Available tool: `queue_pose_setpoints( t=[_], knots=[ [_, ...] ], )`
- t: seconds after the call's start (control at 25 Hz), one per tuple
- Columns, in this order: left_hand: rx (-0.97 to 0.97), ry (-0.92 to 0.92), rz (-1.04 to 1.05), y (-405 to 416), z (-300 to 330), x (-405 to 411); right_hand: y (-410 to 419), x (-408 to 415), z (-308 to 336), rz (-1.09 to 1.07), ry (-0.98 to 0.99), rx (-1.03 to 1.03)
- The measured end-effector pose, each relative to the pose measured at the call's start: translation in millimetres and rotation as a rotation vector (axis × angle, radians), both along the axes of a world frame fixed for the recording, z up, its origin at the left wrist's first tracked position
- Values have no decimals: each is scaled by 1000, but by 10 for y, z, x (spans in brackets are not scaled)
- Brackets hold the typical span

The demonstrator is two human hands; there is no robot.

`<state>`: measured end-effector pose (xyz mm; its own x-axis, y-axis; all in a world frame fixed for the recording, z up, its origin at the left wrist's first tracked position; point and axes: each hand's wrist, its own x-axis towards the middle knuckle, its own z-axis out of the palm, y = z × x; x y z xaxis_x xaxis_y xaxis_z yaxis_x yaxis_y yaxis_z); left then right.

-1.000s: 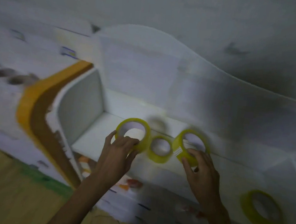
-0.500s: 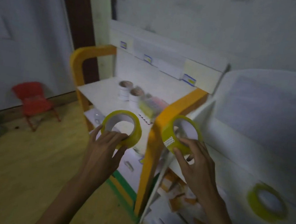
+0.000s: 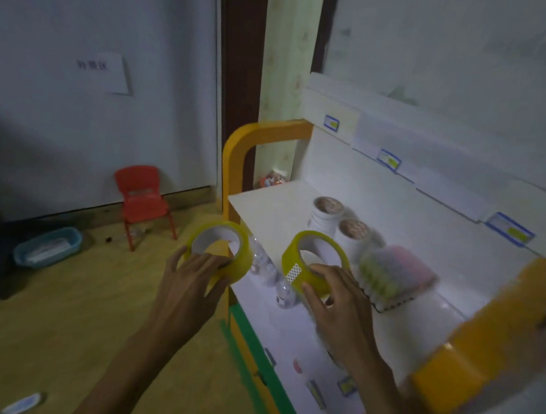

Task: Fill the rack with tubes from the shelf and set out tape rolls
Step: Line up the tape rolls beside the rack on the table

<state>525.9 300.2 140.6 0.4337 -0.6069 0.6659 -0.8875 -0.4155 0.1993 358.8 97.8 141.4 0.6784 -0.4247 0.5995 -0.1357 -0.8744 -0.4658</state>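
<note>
Tube rack (image 3: 391, 278) blurred; tubes indistinct

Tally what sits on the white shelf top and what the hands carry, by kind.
Yellow tape rolls: 2, one in the left hand, one in the right hand
White tape stacks: 2
Tube rack: 1
Total: 5

Glossy yellow tape rolls (image 3: 219, 251), smooth white shelf top (image 3: 274, 212) (matt), red plastic chair (image 3: 142, 199), wood floor (image 3: 55, 302).
</note>
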Motion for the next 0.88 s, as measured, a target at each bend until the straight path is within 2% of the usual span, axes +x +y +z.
queue_pose_setpoints(
  t=[0.32,0.56,0.88],
  knots=[
    [129,22,-95,-940,-17,1704,-703,1485,-161,-72,-4,85],
    [139,14,-237,-1639,-108,2562,-1137,2177,-196,-146,1,116],
    [176,18,-518,-2685,-439,3506,-1366,2996,-526,-384,-12,138]
  ],
)
